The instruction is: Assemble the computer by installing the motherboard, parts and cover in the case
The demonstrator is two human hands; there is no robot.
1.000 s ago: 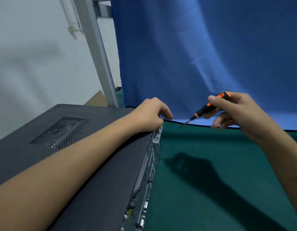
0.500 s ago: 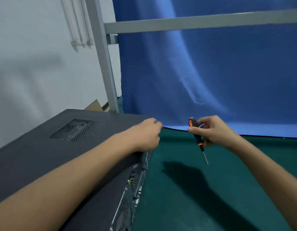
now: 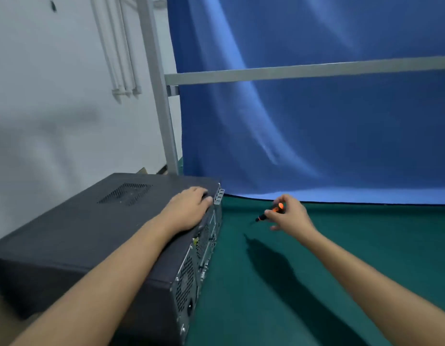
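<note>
A dark grey computer case (image 3: 74, 233) lies on its side at the left, its cover on top with a vent grille (image 3: 125, 193). Its rear panel (image 3: 199, 248) with ports and fan holes faces right. My left hand (image 3: 189, 208) rests palm down on the cover's far right edge, fingers spread flat. To the right of the case, my right hand (image 3: 290, 213) hovers above the mat and grips a small screwdriver (image 3: 270, 213) with an orange and black handle. The tip points left toward the rear panel, a short gap away.
A green mat (image 3: 304, 270) covers the table right of the case. A blue cloth (image 3: 316, 121) hangs behind, crossed by a grey metal frame bar (image 3: 304, 71) and post (image 3: 161, 108). A white wall stands at the left.
The view tilted up and back. My right hand turned the screwdriver from tip-down to tip pointing left at the rear panel. My left hand flattened on the cover's edge.
</note>
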